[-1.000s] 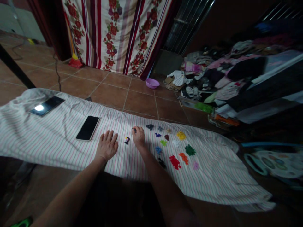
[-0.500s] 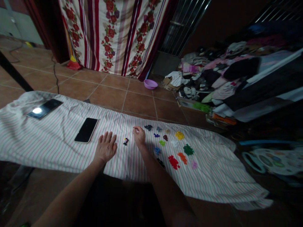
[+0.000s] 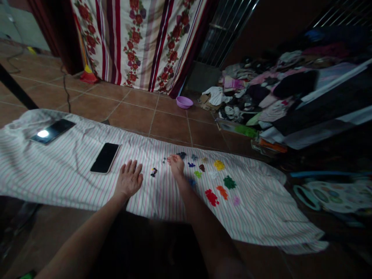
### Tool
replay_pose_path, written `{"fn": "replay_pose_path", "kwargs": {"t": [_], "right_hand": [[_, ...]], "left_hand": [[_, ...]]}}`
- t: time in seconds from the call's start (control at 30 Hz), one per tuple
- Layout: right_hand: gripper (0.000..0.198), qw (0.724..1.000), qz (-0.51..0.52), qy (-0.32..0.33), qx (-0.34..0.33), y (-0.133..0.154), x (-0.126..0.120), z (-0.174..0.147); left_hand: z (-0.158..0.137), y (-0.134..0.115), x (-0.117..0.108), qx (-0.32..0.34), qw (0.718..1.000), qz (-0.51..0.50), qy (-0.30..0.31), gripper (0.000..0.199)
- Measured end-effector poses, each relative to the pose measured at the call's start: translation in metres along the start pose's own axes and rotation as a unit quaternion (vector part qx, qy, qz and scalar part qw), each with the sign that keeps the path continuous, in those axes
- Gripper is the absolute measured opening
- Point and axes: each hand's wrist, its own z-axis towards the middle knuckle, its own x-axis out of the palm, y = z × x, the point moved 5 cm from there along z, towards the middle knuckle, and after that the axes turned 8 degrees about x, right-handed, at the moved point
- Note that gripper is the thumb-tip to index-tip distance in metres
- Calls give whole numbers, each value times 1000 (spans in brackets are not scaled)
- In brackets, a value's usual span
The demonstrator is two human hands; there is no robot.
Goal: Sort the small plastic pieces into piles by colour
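My left hand (image 3: 130, 179) lies flat with spread fingers on the striped cloth (image 3: 145, 201), holding nothing. Just right of it rests a small cluster of black, yellow and pink pieces (image 3: 154, 172). My right hand (image 3: 176, 164) is over the cloth beside the pile of dark grey pieces (image 3: 181, 155), partly covering it. Its fingers are loosely bent and slightly apart, with nothing visible in them. A few tiny dark grey pieces (image 3: 164, 160) lie left of its fingertips. Further right are small piles, among them red pieces (image 3: 212, 197), yellow pieces (image 3: 219, 165) and green pieces (image 3: 229, 182).
A black-screened phone (image 3: 105, 158) lies left of my left hand; a second, reflecting phone (image 3: 54, 131) is at the far left. Beyond the cloth, a purple basin (image 3: 184, 102) stands on the tiled floor. Heaped clothes (image 3: 244, 93) fill the back right.
My right hand has shifted right toward the dark grey pile, its pinch loosening. Tiny dark grey pieces now show on the cloth where its fingertips were. My left hand stays put.
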Motion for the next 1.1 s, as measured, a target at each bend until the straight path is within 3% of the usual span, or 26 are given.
{"fn": "replay_pose_path", "kwargs": {"t": [0.17, 0.33, 0.57, 0.77, 1.1], "right_hand": [[20, 999, -3, -18, 38, -1, -8, 6], [15, 992, -106, -65, -25, 13, -34, 19], [21, 951, -279, -106, -83, 38, -64, 40], [24, 907, -393, -88, -121, 50, -61, 43], [29, 864, -491, -65, -92, 54, -51, 44]], "left_hand": [[0, 0, 0, 2, 1000, 7, 4, 49], [-1, 1, 2, 2, 1000, 10, 3, 49], [-2, 1, 3, 2, 1000, -4, -9, 49], [-1, 1, 3, 0, 1000, 1, -8, 49], [-1, 1, 3, 5, 1000, 13, -9, 49]]}}
